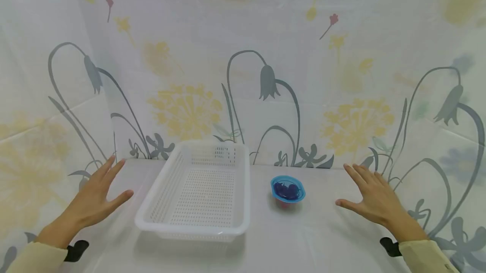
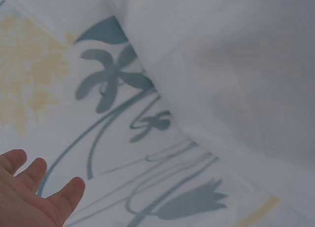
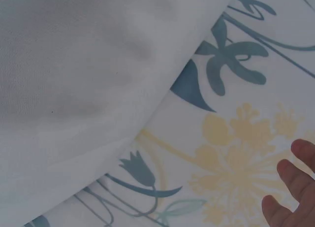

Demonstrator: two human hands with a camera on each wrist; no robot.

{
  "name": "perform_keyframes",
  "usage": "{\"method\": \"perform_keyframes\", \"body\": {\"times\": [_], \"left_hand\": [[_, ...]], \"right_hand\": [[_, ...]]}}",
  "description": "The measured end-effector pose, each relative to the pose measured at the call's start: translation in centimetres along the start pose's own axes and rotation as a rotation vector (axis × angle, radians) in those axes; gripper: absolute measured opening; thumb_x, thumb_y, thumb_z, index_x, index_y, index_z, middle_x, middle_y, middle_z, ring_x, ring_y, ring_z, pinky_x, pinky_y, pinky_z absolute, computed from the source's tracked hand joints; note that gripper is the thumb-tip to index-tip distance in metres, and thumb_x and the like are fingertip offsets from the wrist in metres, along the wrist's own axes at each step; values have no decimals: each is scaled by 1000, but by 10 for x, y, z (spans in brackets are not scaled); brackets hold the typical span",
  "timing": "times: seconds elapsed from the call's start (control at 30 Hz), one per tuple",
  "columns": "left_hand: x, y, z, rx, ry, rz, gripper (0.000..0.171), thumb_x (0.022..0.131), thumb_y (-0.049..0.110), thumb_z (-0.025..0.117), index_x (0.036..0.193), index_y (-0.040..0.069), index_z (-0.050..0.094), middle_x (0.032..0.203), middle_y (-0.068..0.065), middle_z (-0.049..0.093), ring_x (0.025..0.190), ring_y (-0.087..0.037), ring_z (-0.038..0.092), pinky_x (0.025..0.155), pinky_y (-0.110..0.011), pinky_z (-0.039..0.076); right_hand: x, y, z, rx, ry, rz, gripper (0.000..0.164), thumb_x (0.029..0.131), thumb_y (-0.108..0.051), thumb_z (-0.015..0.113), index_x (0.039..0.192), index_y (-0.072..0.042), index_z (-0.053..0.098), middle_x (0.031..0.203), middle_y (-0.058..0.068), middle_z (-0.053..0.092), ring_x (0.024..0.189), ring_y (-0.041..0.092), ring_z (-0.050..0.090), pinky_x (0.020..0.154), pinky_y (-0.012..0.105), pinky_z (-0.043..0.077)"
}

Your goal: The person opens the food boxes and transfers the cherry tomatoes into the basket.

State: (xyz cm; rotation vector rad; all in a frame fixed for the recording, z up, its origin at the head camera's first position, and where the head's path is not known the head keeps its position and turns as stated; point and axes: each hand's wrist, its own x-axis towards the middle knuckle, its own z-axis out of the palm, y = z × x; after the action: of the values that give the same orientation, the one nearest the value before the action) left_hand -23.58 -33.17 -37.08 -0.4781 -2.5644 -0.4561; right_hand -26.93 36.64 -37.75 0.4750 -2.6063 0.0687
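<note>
My left hand (image 1: pixel 91 201) hovers left of a white plastic basket (image 1: pixel 243 188), fingers extended and thumb apart, touching nothing. On the other side, my right hand (image 1: pixel 376 199) is held in the air with its fingers spread. Nearest to it is a small blue-rimmed bowl (image 1: pixel 278 179), standing to its left on the white table. Inside the bowl lie dark purple, rounded pieces (image 1: pixel 287 191); their exact kind is hard to tell. Beneath the rim the bowl's lower part looks reddish. The basket has perforated walls and floor, with nothing seen in it. Each wrist view shows only fingertips and cloth.
A white cloth (image 1: pixel 243 20) printed with grey flowers and yellow blossoms hangs behind and beside the table. The white tabletop (image 1: pixel 281 243) meets it just behind the basket. Dark straps (image 1: pixel 77 251) show at both wrists beside the pale sleeves.
</note>
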Motion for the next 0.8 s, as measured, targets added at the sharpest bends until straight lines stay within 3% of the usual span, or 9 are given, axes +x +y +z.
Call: {"method": "perform_keyframes", "body": {"times": [0.1,0.23,0.37,0.8], "left_hand": [[5,17,-3,-86,-9,-39,79,81,35,64,144,25,17,150,-6,5,131,-40,14,81,-69,24],[10,35,-5,-118,3,-26,78,79,35,67,142,25,23,149,-4,11,131,-37,17,83,-67,26],[12,48,-3,-144,17,7,75,78,34,68,141,24,28,148,-4,16,131,-36,19,85,-65,26],[24,105,11,-181,75,153,70,76,35,70,136,18,37,143,0,29,128,-27,30,91,-52,33]], "right_hand": [[2,-5,-3,21,13,-13,99,65,-65,63,144,-27,16,138,18,33,123,40,31,107,45,1],[5,-13,-6,37,50,-42,98,64,-63,66,143,-25,21,138,16,35,122,40,32,105,49,11],[9,-23,-6,37,109,-85,96,63,-63,67,140,-20,31,134,14,40,121,38,35,99,53,22],[19,-52,-1,128,194,-137,90,62,-58,71,137,-20,38,134,9,43,120,34,39,89,53,33]]}}
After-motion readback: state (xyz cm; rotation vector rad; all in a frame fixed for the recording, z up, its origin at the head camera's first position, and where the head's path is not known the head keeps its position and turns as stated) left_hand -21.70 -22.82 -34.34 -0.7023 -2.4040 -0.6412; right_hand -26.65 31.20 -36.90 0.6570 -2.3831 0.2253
